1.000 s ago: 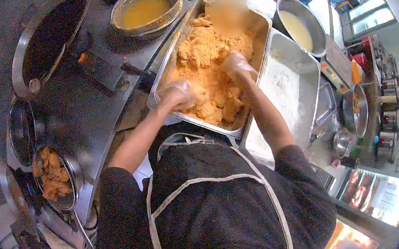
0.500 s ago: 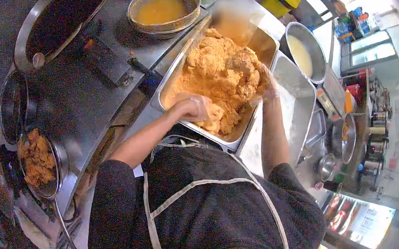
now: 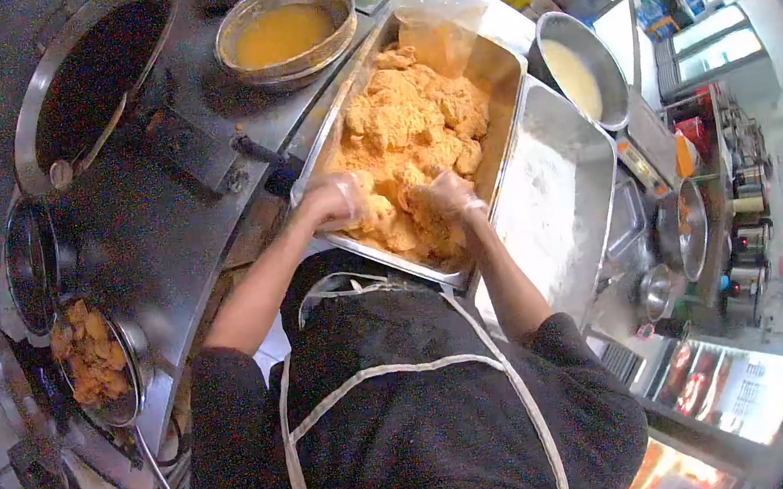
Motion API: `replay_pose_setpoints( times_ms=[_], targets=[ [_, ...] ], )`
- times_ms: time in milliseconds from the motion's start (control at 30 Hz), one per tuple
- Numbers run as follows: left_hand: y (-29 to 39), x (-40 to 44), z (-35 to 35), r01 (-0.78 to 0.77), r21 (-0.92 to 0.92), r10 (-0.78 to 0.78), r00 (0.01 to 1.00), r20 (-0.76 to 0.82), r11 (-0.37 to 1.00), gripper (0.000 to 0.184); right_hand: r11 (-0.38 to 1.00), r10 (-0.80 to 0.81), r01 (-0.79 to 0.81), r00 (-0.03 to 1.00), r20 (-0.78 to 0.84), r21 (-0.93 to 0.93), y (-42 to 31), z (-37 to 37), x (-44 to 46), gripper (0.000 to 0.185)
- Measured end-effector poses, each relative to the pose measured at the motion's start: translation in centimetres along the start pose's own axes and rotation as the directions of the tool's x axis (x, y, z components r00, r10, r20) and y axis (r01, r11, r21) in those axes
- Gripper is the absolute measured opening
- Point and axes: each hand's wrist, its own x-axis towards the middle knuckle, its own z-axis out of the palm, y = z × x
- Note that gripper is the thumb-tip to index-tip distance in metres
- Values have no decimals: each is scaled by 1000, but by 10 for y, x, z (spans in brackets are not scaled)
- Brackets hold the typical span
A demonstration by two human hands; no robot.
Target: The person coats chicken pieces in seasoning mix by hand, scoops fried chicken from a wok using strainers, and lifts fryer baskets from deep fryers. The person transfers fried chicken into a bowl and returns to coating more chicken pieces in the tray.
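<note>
Orange-coated pieces of battered chicken (image 3: 410,118) lie heaped in a deep metal tray (image 3: 515,114) in front of me. My left hand (image 3: 331,201), in a clear plastic glove, is at the tray's near left side, its fingers curled round a coated piece. Beside it, my right hand (image 3: 448,197), also gloved, is closed on coated chicken near the tray's front right; its fingertips are partly hidden in the coating. At the tray's far end stands a clear plastic container (image 3: 442,25) with orange coating on it.
A second metal tray (image 3: 589,169) with white powder adjoins on the right. Behind it sits a bowl of pale batter (image 3: 573,82). On the left are a bowl of yellowish liquid (image 3: 283,36), a large fryer pan (image 3: 30,129) and a strainer with fried chicken (image 3: 95,358).
My right hand has moved from the tray's right side inward and toward me, near my left hand. My left hand has shifted left and slightly away. The view has tilted a little.
</note>
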Motion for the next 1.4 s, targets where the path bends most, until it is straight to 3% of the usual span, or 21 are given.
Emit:
replay_pose_setpoints(
  times_ms=[33,67,100,167,200,233,333,367,433,500,567,600,667,867,967,1067,1233,1400],
  targets=[
    [1,13,13,200,-13,-196,971,136,980,19,1000,21,-21,999,-29,0,1,0,-5,43],
    [-1,21,25,194,-7,-192,972,139,981,19,1000,27,-27,999,-32,7,18,9,10,43],
    [8,19,31,176,107,-176,984,-10,979,19,983,-16,7,999,49,186,46,25,39,45],
    [1,24,75,158,10,-134,864,-486,987,17,983,-63,45,993,99,179,19,-19,11,52],
    [2,22,72,164,10,-139,864,-483,986,17,982,-68,48,992,104,182,33,-9,27,52],
    [4,21,66,218,9,-193,886,-422,976,17,965,-254,259,962,105,-42,38,-6,39,42],
    [2,14,48,268,7,-254,924,-287,963,18,921,-308,310,950,48,-236,7,-16,25,39],
    [1,9,43,258,7,-251,946,-207,966,19,927,-350,345,937,-12,-146,-5,-19,25,34],
    [15,-10,25,276,8,-268,939,-214,961,20,919,-394,391,917,-69,-51,-24,-16,47,31],
    [21,-18,20,292,10,-283,934,-218,956,22,910,-408,406,913,-7,-85,-45,-20,81,30],
    [19,-12,25,328,-35,-329,940,-84,944,25,895,-392,413,909,143,-168,-59,-29,111,29],
    [16,-6,29,335,-45,-337,937,-90,941,25,883,-388,427,898,209,-196,-63,-32,119,29],
    [7,0,36,327,94,-322,944,-66,940,28,861,-386,456,874,295,-225,-67,-33,119,28],
    [32,-31,-6,378,19,-378,926,19,926,29,822,-398,467,880,258,-326,-32,13,50,28],
    [27,-23,10,354,22,-353,935,-18,935,29,676,-599,669,743,298,-309,11,34,67,37],
    [18,-9,27,269,117,-272,962,16,956,28,898,-373,432,850,373,-86,-29,-10,22,42],
    [18,-8,24,335,114,-340,940,26,935,26,792,-325,542,763,559,-279,-33,-5,75,43],
    [10,-10,36,267,37,-255,948,-192,963,22,793,-371,574,722,584,-206,-15,15,60,44]
  ],
)
